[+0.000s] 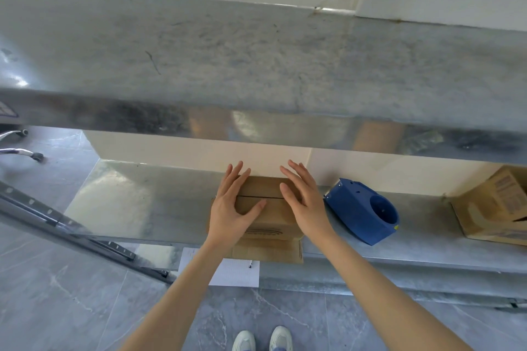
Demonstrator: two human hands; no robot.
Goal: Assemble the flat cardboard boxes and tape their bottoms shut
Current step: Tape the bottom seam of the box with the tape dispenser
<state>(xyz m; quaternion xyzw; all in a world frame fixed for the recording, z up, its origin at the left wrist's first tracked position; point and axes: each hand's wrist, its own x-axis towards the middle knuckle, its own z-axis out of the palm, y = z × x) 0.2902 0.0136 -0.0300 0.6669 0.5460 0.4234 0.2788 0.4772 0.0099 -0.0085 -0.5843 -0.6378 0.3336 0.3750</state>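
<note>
Spread flat with straight fingers, my left grip and right grip rest on the closed flaps of the cardboard box, pinching nothing. My palms cover its side edges. It sits at the front edge of the lower shelf, with bare metal to its left. A blue tape dispenser lies just beside it on the right. The frame edge cuts off a second box further along. The upper shelf overhangs, and grey tiled floor lies below.
</note>
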